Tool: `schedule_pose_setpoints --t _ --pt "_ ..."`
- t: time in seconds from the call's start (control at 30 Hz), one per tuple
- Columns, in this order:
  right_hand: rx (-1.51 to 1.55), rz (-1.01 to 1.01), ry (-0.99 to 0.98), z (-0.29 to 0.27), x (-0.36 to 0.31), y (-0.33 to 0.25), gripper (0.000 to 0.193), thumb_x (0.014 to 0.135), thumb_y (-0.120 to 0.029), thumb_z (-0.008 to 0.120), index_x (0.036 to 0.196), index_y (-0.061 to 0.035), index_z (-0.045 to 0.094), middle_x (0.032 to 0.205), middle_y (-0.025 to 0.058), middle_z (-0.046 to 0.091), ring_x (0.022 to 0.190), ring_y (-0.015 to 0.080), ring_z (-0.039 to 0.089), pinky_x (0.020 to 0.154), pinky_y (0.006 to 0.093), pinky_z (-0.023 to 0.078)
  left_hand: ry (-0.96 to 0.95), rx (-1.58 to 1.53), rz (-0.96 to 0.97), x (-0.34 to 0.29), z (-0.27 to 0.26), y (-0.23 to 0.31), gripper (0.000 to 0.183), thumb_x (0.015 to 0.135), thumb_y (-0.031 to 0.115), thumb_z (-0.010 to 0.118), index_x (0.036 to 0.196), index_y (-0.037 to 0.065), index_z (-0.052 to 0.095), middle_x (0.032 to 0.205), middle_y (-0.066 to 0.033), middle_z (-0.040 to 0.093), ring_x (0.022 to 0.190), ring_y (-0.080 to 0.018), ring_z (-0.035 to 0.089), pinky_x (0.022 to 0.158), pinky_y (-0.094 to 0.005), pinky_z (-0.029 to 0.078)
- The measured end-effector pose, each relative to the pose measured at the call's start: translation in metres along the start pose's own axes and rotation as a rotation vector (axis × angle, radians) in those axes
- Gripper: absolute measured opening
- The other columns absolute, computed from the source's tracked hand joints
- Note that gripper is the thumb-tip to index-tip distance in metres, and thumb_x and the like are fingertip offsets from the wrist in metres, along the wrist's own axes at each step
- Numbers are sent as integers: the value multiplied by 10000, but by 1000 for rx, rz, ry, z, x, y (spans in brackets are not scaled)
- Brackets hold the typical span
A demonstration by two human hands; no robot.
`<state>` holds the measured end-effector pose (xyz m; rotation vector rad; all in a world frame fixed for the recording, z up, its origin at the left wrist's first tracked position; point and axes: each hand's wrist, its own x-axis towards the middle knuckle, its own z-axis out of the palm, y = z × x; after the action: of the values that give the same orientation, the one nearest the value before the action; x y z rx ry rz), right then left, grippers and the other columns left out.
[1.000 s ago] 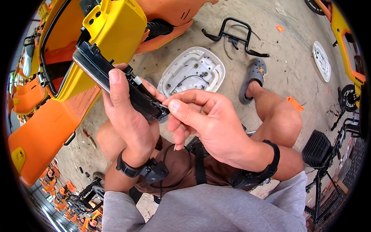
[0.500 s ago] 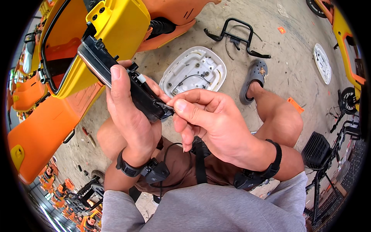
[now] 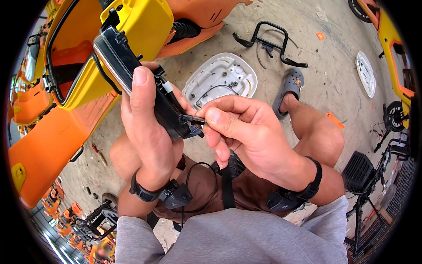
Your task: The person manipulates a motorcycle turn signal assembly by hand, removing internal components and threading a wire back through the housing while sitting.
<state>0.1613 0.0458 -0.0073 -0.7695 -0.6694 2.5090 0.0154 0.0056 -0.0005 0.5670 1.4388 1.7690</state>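
My left hand [image 3: 147, 125] is wrapped round a long black lamp housing [image 3: 165, 115] with a clear lens along one side, its thumb lying across the near face. The housing is held tilted, its upper end near the yellow body panel [image 3: 147, 28]. At the lower end, my right hand [image 3: 259, 136] pinches a short thin dark piece [image 3: 195, 118] between thumb and forefinger. This piece meets the housing beside a small black tab; whether it is a pin or a wire end I cannot tell. A white connector [image 3: 167, 86] shows on the housing's back.
An upturned white plastic cover [image 3: 247, 79] and a black tubular rack [image 3: 285, 39] lie on the concrete floor ahead. Orange scooter panels [image 3: 44, 158] stand at left. A black basket [image 3: 359, 169] and another white cover [image 3: 365, 72] are at right. A screwdriver [image 3: 100, 155] lies at lower left.
The lamp housing and my left hand have shifted slightly right. My right fingers have drawn back a little from the housing's end, and more of the thin dark piece shows between them.
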Motion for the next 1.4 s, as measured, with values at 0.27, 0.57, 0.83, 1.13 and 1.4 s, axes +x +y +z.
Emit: schedule_pose_setpoints --t 0.27,0.57,0.83,1.13,1.4 --pt "5 -76 -85 -1 0 -2 203 995 -131 522 1081 32 607 749 97 618 541 130 573 505 274 512 -14 11 -56 -2 0 8 498 931 448 570 1130 5 461 644 -87 535 492 -144 539 449 -267 468" --pt "-356 -355 -61 2 -3 -14 159 934 -31 597 1067 54 624 857 125 688 667 135 651 615 246 550 -65 -23 -152 0 -6 7 502 945 475 535 1129 13 466 613 -85 542 457 -147 532 436 -255 457" --pt "-1053 -983 37 -5 1 -3 156 760 -3 736 910 10 691 791 109 694 662 206 676 578 281 535 -117 -46 -177 3 -10 6 475 941 468 552 1099 24 488 620 -83 548 471 -132 531 449 -255 470" --pt "-1296 -1278 -14 -13 7 7 229 691 17 731 909 33 661 754 101 649 598 217 623 495 284 487 -56 63 -185 -2 -3 8 427 987 438 475 1152 44 453 623 -64 491 479 -127 480 448 -240 428" --pt "-1600 -1357 87 -6 2 15 268 654 -5 658 904 86 631 680 71 543 538 152 525 436 256 427 11 122 -107 -7 1 5 391 972 420 520 1144 74 461 664 -57 511 532 -125 513 491 -245 452"
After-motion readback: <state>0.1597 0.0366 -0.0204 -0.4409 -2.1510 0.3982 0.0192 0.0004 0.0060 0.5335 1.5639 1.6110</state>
